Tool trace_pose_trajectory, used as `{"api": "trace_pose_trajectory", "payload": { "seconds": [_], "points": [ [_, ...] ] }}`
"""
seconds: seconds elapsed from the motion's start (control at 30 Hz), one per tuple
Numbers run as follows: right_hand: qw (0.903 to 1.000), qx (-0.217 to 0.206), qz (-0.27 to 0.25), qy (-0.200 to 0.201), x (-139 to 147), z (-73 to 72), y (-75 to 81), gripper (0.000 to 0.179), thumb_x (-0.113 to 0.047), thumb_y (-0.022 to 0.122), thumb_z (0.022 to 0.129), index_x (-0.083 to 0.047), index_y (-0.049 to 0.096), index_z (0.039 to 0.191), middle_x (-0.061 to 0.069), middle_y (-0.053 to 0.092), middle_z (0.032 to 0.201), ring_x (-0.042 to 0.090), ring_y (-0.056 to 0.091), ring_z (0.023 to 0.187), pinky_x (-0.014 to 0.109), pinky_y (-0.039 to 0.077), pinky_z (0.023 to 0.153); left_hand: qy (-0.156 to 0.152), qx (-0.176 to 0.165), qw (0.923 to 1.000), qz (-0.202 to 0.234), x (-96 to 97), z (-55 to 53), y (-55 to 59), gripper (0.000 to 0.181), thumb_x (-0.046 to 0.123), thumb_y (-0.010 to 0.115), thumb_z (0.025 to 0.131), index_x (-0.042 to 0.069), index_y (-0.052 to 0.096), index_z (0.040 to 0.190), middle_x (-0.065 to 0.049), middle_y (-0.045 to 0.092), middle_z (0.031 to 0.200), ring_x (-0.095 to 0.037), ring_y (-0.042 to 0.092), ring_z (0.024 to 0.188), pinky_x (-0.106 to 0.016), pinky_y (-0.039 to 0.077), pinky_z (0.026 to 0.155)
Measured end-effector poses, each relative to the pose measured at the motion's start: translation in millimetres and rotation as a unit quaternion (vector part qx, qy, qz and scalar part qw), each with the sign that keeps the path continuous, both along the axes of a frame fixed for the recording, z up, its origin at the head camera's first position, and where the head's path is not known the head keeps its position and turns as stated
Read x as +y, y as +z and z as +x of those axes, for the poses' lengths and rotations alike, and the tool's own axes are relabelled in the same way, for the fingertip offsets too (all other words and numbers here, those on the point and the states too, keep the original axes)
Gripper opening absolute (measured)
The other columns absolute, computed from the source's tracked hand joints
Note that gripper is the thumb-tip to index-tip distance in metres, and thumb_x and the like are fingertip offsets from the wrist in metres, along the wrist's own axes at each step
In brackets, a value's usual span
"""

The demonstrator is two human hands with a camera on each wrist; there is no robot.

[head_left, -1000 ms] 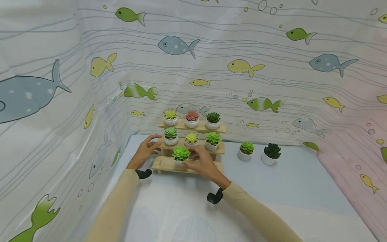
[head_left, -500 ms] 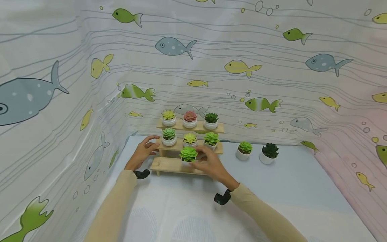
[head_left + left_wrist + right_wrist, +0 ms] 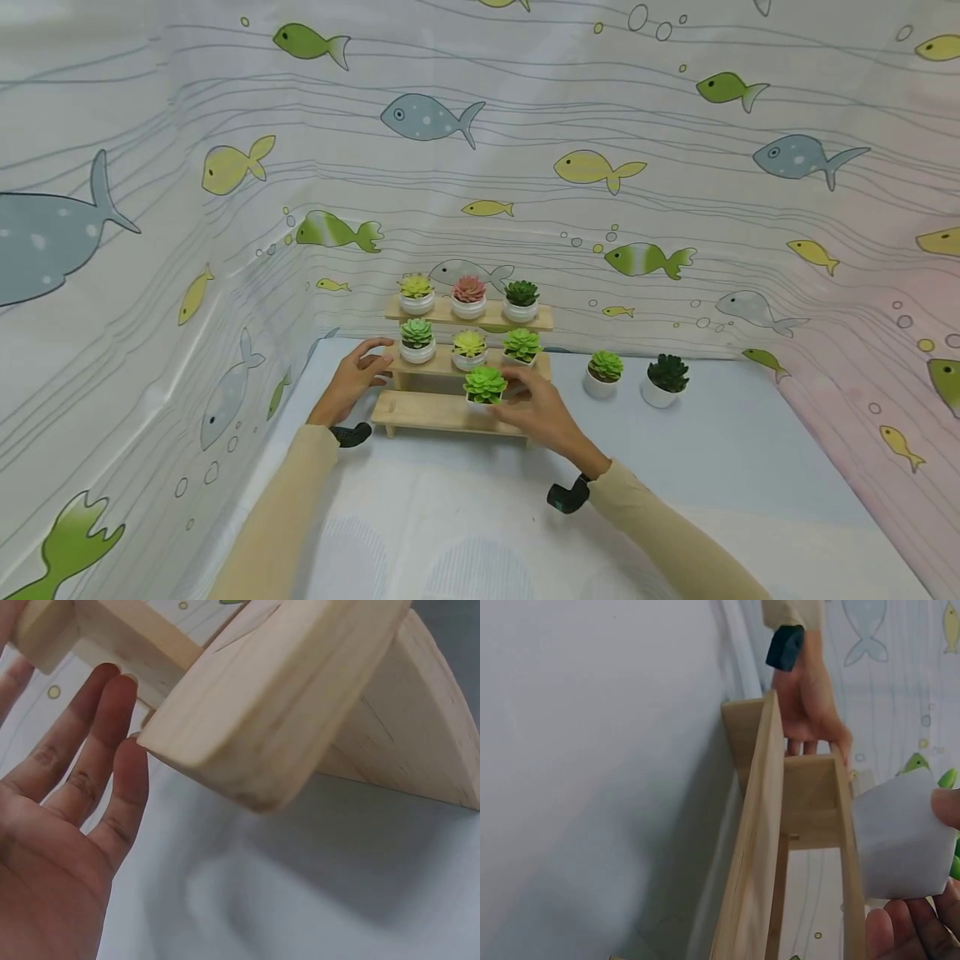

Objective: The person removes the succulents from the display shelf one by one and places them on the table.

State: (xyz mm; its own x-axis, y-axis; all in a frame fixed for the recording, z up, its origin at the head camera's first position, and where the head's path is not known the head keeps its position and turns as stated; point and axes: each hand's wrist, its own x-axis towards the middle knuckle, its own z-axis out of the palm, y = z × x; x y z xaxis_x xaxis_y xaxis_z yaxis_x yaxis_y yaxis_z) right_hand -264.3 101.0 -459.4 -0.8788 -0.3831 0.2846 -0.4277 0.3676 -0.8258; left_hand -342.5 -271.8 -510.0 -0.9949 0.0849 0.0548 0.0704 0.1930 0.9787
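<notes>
My right hand (image 3: 542, 413) pinches a small potted succulent (image 3: 484, 383) with bright green leaves. Its white pot (image 3: 900, 836) tapers and shows between thumb and fingers in the right wrist view. The pot is over the right half of the bottom tier (image 3: 420, 410) of a stepped wooden plant stand (image 3: 247, 712). At the stand's left end is my left hand (image 3: 349, 382), its fingers loosely extended beside the middle tier. In the left wrist view its fingertips lie right at the wood's edge.
Three potted succulents line the top tier (image 3: 442, 310), and three more are on the middle tier (image 3: 439, 357). To the right on the table, a light green succulent (image 3: 603, 371) and a dark green one (image 3: 664, 382) stand in white pots. Fish-patterned cloth (image 3: 525, 108) surrounds the table.
My right hand has carried the bright green succulent rightward along the bottom tier, from near its middle toward its right end. The left hand stays beside the stand. The head view has shifted slightly.
</notes>
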Motion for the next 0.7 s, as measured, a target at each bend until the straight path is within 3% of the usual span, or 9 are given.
{"api": "trace_pose_trajectory", "payload": {
  "seconds": [0.23,0.4,0.57,0.7],
  "points": [
    [0.9998,0.009,-0.017,-0.008,16.3,1.0,-2.3,0.061,-0.023,0.084,0.089,-0.009,0.057,0.142,0.009,0.060,0.122,0.029,0.062,0.107,0.045,0.054,0.094,-0.002,-0.002,0.9999,-0.010,-3.9,-3.1,-1.2,0.053,0.046,0.070,0.098,0.026,0.055,0.144,-0.015,0.066,0.125,-0.030,0.067,0.107,-0.051,0.054,0.094],
    [0.9995,0.015,-0.021,-0.017,30.7,2.4,-3.6,0.061,-0.025,0.084,0.090,-0.009,0.057,0.142,0.010,0.059,0.122,0.033,0.062,0.107,0.046,0.055,0.093,-0.011,0.000,0.9998,-0.019,-4.4,-3.3,3.8,0.053,0.045,0.069,0.099,0.024,0.054,0.146,-0.018,0.064,0.129,-0.031,0.067,0.108,-0.054,0.053,0.096],
    [0.9992,0.011,-0.006,-0.038,45.1,3.3,-6.5,0.064,-0.029,0.084,0.089,-0.010,0.056,0.144,0.006,0.060,0.124,0.027,0.061,0.111,0.045,0.056,0.092,-0.019,-0.020,0.9996,0.006,-1.1,2.0,12.8,0.052,0.033,0.068,0.102,0.018,0.051,0.149,-0.021,0.059,0.134,-0.031,0.065,0.109,-0.058,0.049,0.102],
    [0.9985,0.014,0.000,-0.054,56.9,4.0,-8.9,0.065,-0.029,0.085,0.088,-0.010,0.055,0.143,0.007,0.059,0.126,0.030,0.060,0.114,0.049,0.056,0.092,-0.024,-0.033,0.9989,0.022,0.3,5.2,19.0,0.051,0.025,0.068,0.103,0.015,0.050,0.150,-0.021,0.060,0.131,-0.031,0.066,0.108,-0.060,0.047,0.104]
  ]
}}
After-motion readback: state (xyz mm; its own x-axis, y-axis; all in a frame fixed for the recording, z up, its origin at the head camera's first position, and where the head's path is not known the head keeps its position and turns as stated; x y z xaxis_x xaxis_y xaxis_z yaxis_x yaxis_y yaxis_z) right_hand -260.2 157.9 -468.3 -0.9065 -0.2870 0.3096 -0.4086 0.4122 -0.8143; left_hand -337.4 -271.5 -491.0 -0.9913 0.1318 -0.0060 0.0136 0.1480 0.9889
